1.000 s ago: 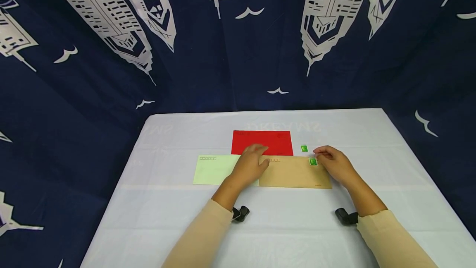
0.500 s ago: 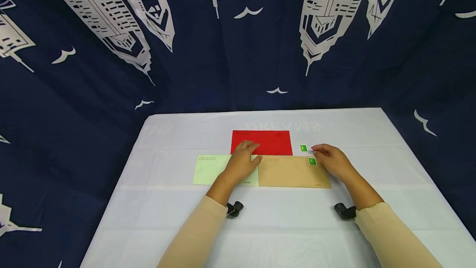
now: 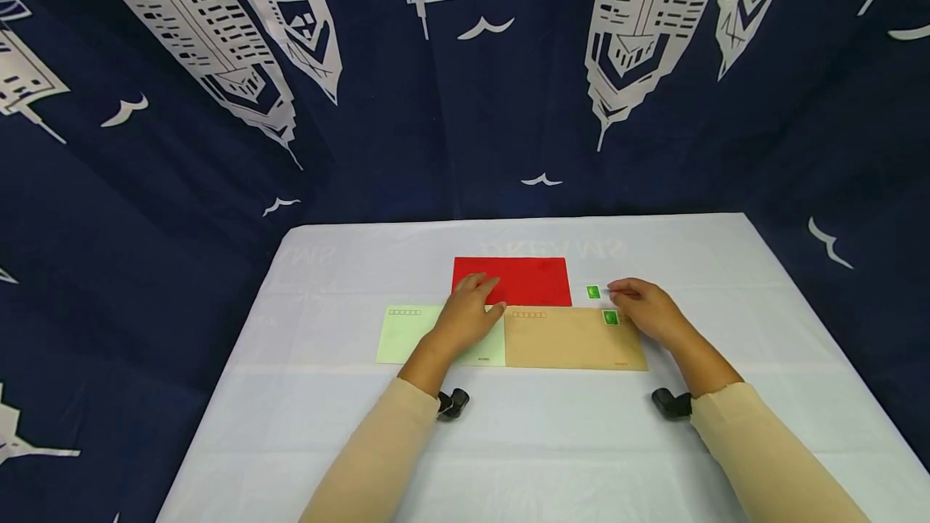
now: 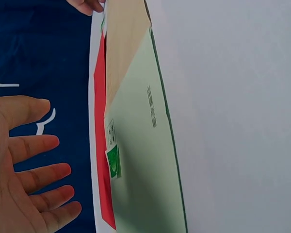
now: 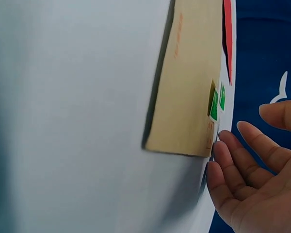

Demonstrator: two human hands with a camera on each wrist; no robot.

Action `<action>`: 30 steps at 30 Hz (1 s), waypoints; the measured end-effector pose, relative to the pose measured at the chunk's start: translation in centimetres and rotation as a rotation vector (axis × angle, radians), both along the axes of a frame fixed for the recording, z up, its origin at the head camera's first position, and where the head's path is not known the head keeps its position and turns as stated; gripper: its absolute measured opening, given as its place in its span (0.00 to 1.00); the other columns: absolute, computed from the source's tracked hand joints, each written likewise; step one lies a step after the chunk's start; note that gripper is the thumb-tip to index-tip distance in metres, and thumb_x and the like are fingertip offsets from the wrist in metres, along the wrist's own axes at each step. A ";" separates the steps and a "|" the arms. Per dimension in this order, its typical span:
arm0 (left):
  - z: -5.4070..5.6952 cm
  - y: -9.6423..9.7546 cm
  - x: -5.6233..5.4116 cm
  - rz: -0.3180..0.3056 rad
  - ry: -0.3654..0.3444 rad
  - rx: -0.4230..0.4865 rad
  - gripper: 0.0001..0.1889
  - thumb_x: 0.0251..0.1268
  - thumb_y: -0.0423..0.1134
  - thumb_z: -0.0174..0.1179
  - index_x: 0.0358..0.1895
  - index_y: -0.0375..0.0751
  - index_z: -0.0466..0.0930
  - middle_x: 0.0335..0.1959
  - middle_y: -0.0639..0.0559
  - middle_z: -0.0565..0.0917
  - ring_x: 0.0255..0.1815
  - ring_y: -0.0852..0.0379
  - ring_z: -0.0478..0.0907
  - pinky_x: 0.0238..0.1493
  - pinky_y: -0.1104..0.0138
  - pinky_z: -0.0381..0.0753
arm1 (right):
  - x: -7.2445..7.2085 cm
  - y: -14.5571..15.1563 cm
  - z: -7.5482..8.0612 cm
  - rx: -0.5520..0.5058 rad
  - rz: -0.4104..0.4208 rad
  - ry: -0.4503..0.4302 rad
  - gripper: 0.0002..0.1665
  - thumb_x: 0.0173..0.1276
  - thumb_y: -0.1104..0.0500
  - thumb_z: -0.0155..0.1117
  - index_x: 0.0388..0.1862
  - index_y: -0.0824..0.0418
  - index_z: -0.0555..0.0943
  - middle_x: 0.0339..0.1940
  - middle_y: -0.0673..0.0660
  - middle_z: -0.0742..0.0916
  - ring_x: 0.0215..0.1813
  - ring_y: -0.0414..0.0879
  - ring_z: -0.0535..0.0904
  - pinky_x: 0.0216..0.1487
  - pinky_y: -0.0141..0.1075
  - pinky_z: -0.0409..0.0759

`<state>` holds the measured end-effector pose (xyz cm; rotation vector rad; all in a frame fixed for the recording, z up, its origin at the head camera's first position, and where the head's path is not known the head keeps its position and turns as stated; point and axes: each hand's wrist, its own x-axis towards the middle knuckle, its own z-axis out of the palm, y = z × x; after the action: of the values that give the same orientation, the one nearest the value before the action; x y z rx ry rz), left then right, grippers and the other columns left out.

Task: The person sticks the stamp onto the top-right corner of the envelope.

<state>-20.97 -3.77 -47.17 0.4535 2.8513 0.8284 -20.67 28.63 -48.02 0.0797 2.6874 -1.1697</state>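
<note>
My left hand (image 3: 465,315) hovers with fingers spread over the pale green envelope (image 3: 403,337) and the near left part of the red envelope (image 3: 534,279). A green stamp (image 4: 113,161) sits at that pale envelope's corner in the left wrist view; the hand hides it in the head view. To the right lies the brown envelope (image 3: 567,341), bearing a green stamp (image 3: 610,317) at its far right corner. Beside that corner is my right hand (image 3: 650,313), fingers loosely bent and nothing seen in them. Another green stamp (image 3: 593,292) lies just left of its fingertips, on the table.
A white cloth covers the table (image 3: 552,442), and the envelopes lie around its middle. Behind it hangs a dark blue curtain (image 3: 508,119) printed with white buildings and birds. Each wrist carries a small black camera (image 3: 454,403).
My left hand has moved left, off the brown envelope's edge, uncovering more of the envelopes. The right hand has hardly shifted. The envelopes and visible stamps stay in place.
</note>
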 end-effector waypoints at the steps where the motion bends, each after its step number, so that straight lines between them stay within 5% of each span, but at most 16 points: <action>1: 0.0 0.0 -0.1 -0.001 -0.001 0.004 0.30 0.75 0.49 0.56 0.76 0.46 0.66 0.77 0.44 0.65 0.81 0.47 0.58 0.79 0.52 0.64 | -0.1 0.0 0.0 0.003 0.003 -0.006 0.26 0.81 0.51 0.50 0.69 0.65 0.73 0.68 0.71 0.77 0.67 0.64 0.73 0.68 0.59 0.72; 15: -0.2 -0.4 -1.5 0.000 -0.021 0.017 0.29 0.75 0.49 0.55 0.76 0.46 0.67 0.78 0.45 0.66 0.82 0.46 0.57 0.81 0.51 0.61 | -1.6 -0.4 -0.3 0.094 0.000 -0.043 0.26 0.79 0.52 0.51 0.67 0.66 0.75 0.65 0.71 0.79 0.60 0.61 0.75 0.65 0.58 0.75; 30: -0.8 -0.6 -3.6 -0.014 -0.056 -0.044 0.30 0.74 0.49 0.56 0.76 0.44 0.67 0.79 0.45 0.64 0.82 0.46 0.55 0.81 0.51 0.60 | -2.7 -0.9 -0.5 0.103 -0.053 -0.085 0.23 0.76 0.55 0.55 0.63 0.67 0.77 0.54 0.66 0.82 0.50 0.55 0.75 0.53 0.44 0.78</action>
<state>-24.53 -4.40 -47.94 0.4375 2.8061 0.7618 -23.35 27.78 -48.52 0.2125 2.6843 -1.0174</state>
